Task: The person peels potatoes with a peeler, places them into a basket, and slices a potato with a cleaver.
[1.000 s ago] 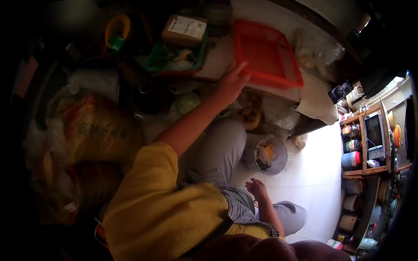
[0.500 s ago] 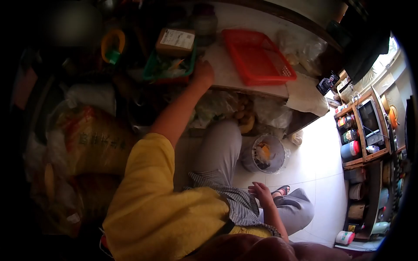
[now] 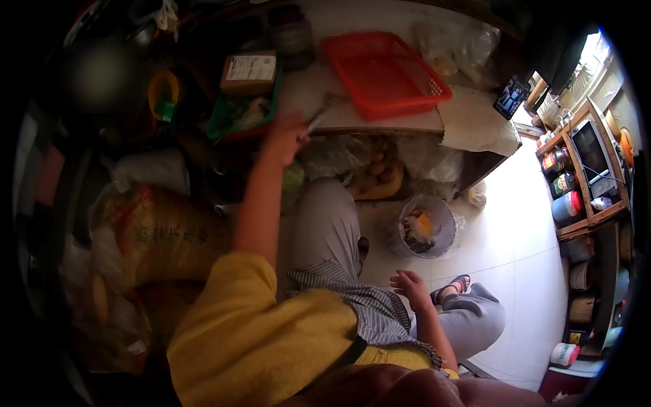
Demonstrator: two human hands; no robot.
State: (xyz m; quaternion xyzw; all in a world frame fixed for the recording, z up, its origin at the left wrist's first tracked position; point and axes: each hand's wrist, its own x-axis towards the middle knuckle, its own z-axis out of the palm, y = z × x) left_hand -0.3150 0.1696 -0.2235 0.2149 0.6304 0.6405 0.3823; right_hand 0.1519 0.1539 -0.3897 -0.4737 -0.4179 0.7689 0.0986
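My left hand (image 3: 290, 136) is stretched out to the counter's front edge, just right of a green basket (image 3: 217, 123). Its fingers are closed around a thin, greyish utensil (image 3: 317, 121) that points up and to the right. The utensil is blurred, so its kind cannot be made out. Inside the basket are pale and green bits of food, with a brown labelled box (image 3: 249, 70) at its back. My right hand (image 3: 411, 285) hangs near my right knee, fingers loosely apart, holding nothing.
A red plastic basket (image 3: 380, 102) sits on the counter (image 3: 407, 122). Below are bags and round brownish produce (image 3: 377, 166). A lined bin (image 3: 441, 234) holding scraps stands on the floor. Large printed sacks (image 3: 169, 234) lie at left; a shelf with jars (image 3: 563, 183) stands at right.
My left hand has moved from beside the green basket down to the counter's edge, and a thin utensil now shows in it. The view has shifted slightly. My right hand stays by my knee.
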